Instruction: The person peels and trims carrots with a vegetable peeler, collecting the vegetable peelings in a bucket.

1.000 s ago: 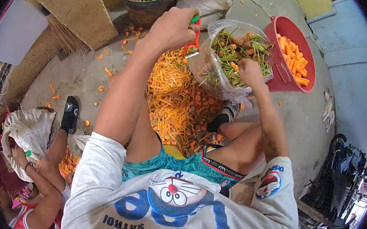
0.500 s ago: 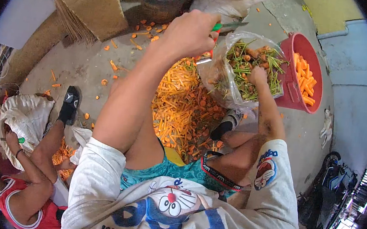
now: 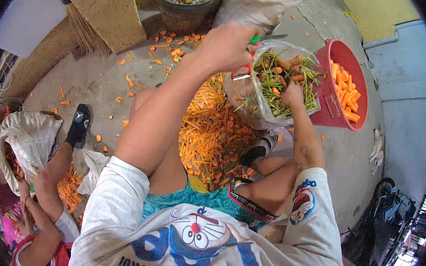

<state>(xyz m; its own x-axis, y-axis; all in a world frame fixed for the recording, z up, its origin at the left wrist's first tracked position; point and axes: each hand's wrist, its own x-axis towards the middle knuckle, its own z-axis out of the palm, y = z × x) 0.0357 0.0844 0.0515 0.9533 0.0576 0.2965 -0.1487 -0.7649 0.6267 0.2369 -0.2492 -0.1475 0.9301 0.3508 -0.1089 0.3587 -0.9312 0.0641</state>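
Observation:
My left hand [image 3: 230,45] is closed around a red peeler [image 3: 251,69] and a green-handled knife [image 3: 255,39], whose blade points away to the right. Below and to the right, a clear plastic bag [image 3: 241,95] holds unpeeled carrots with green stems [image 3: 306,98]. My right hand [image 3: 293,95] reaches into this bag, its fingers curled at a carrot [image 3: 298,77]; the fingertips are partly hidden. Between my legs lies a large heap of carrot peelings and cut ends [image 3: 205,132].
A red bucket [image 3: 327,103] of peeled carrots [image 3: 346,92] tilts beside the bag. A dark bin [image 3: 181,14] and white sack [image 3: 253,11] stand ahead. At left, another person's arm [image 3: 36,213] reaches by a sack [image 3: 30,136]. A broom [image 3: 87,31] leans nearby; a cat [image 3: 377,149] lies right.
My right hand has shifted slightly down and left within the bag. My left hand still holds the peeler and knife, now turned a little. The person at left has moved lower.

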